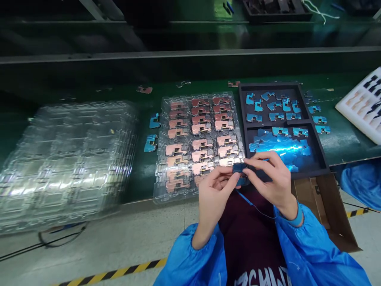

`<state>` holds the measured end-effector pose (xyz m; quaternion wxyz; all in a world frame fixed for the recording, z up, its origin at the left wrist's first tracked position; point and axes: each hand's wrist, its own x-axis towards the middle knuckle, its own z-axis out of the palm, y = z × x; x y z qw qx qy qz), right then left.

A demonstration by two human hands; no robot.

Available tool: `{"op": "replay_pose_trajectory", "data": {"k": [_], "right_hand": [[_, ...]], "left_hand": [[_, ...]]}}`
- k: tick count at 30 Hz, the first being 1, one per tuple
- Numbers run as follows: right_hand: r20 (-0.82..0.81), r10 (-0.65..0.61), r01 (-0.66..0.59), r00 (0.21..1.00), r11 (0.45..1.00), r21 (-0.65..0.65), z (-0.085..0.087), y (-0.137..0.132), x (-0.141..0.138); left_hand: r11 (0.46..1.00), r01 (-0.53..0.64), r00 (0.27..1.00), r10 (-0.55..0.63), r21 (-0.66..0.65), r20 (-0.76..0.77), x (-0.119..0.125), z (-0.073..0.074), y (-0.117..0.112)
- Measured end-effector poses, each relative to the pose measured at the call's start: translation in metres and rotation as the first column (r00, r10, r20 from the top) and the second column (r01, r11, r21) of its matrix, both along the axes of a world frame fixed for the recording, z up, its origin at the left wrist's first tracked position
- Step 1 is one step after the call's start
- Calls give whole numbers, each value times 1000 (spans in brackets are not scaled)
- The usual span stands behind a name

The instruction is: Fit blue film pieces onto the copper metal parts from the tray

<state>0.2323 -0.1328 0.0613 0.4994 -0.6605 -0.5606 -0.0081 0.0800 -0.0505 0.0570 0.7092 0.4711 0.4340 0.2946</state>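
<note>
At the far left of the green worktop (143, 174) lies a blurred stack of clear plastic blister trays (67, 159), their pockets too smeared to make out. To its right, two loose blue-filmed parts (151, 133) rest on the bare surface, just beside a clear tray (198, 145) filled with rows of copper-coloured parts. The left hand (214, 190) is raised over the near edge of that tray, fingers curled, pinching the left side of a small blue-filmed part (240, 171). The right hand (272, 176) meets it from the other side, thumb and forefinger closed on the same part, so the piece hangs between both hands, just above the near right corner of the copper tray and at the front left corner of a black foam tray (323, 159). That black tray has two compartments: the far one holds scattered blue parts, the near one a heap of shiny blue film (282, 145). More blue parts (320, 119) lie on the worktop just beyond its right wall. At the far right edge sits a white sheet (361, 105) with orange and black shapes; no writing on it can be read. White lettering on the dark shirt (253, 238) at the bottom is cut off and not legible.
</note>
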Motion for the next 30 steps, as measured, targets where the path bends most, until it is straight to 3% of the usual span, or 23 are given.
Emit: {"op": "replay_pose_trajectory", "data": {"k": [3,9,16,23,30], "right_hand": [[165,-55,55,985,998,3,3,0,-3],[294,-84,76,952,996,40,0,0,-2],[391,-56,18,919,995,99,-1,-5,1],[548,-18,-62,837,990,128,6,-7,6],[498,50,-119,866,987,109,-3,-9,6]], "left_hand": [[998,-3,1000,4,57,-20,0,0,-3],[995,93,995,-95,40,43,-3,-4,2],[974,188,964,-158,-126,215,-5,-6,3],[938,242,941,-165,-247,296,-3,-4,1],[918,208,935,-86,-338,344,-1,-9,6]]}}
